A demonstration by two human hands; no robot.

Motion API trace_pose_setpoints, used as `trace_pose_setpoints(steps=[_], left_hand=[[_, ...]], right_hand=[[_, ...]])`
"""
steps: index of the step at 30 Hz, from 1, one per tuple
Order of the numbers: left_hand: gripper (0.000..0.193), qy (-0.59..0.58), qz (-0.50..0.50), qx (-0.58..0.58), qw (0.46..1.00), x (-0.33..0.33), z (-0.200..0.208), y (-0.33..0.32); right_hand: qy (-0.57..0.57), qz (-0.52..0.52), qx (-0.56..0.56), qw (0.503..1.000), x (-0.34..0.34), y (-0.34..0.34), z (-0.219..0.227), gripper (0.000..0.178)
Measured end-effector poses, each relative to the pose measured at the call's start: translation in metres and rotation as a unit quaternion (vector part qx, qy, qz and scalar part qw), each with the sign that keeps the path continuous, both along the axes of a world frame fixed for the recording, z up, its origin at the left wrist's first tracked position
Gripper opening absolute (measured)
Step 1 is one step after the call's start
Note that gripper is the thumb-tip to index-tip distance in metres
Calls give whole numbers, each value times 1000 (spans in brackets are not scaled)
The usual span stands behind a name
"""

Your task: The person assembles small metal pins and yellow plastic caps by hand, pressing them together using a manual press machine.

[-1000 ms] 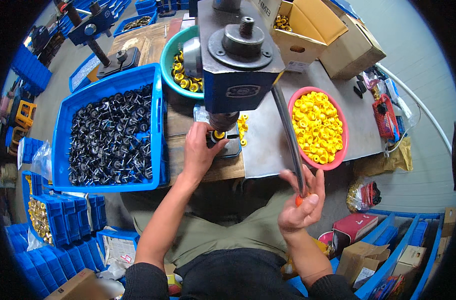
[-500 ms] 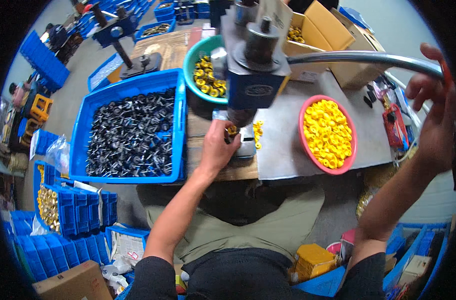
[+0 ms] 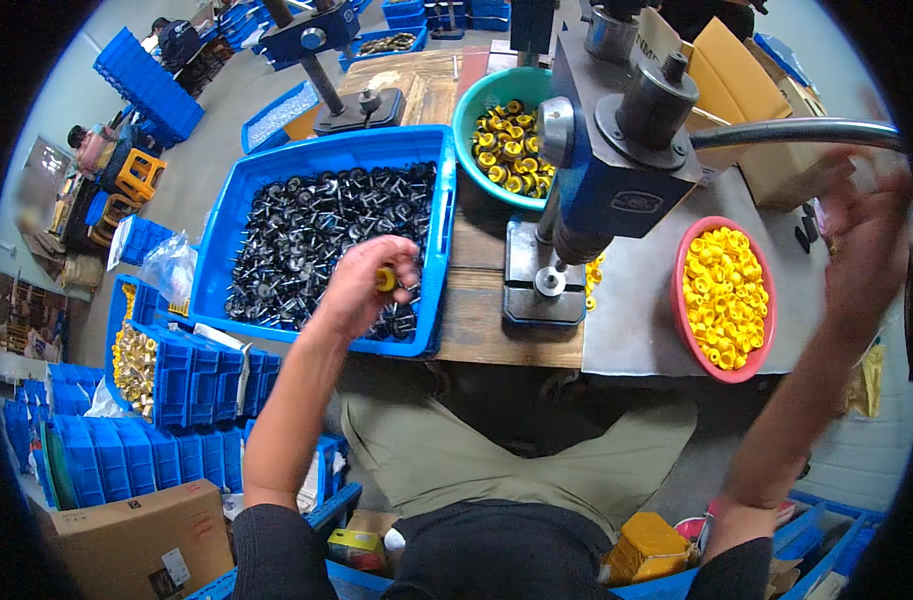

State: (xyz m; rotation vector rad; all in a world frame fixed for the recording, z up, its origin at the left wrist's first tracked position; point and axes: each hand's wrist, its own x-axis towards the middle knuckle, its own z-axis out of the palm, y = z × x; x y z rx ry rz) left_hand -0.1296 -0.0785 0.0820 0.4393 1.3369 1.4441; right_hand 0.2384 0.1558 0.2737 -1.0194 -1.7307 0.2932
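Observation:
My left hand [image 3: 365, 285] is over the right side of a blue bin [image 3: 441, 215], its fingers closed on a small round yellow-and-black part [image 3: 386, 279]. Many black knob-like parts with metal pins [image 3: 297, 240] fill that bin. To the right stands a bench press [image 3: 617, 180], and its base holds a round metal seat [image 3: 550, 281] with no yellow part on it. My right hand [image 3: 867, 225] is raised at the far right, close to the end of the press's curved lever [image 3: 797, 131]. Motion smears its fingers, so their grip is unclear.
A green bowl [image 3: 467, 125] of yellow-and-black parts stands behind the press. Yellow caps fill a pink bowl [image 3: 681, 300] on the right, and a few lie loose beside the press base. Cardboard boxes [image 3: 742, 80] stand at the back. Another press [image 3: 362, 110] is behind the bin.
My left hand has left the press seat and moved left over the blue bin, carrying the yellow-and-black part. My right hand stays by the lever's end. The view has shifted.

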Motion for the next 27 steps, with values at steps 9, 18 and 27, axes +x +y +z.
trace_pose_setpoints(steps=[9,18,27], left_hand=[[22,727,-164,-96,660,-143,-59,-43],[12,735,-149,-108,653,-129,-40,-37],[14,323,11,10,946,11,6,-9]], right_hand=[[-170,179,-115,962,-39,-21,-303,31],[-159,145,-130,968,-46,-21,-311,15],[-127,126,-153,972,-49,-19,-320,10]])
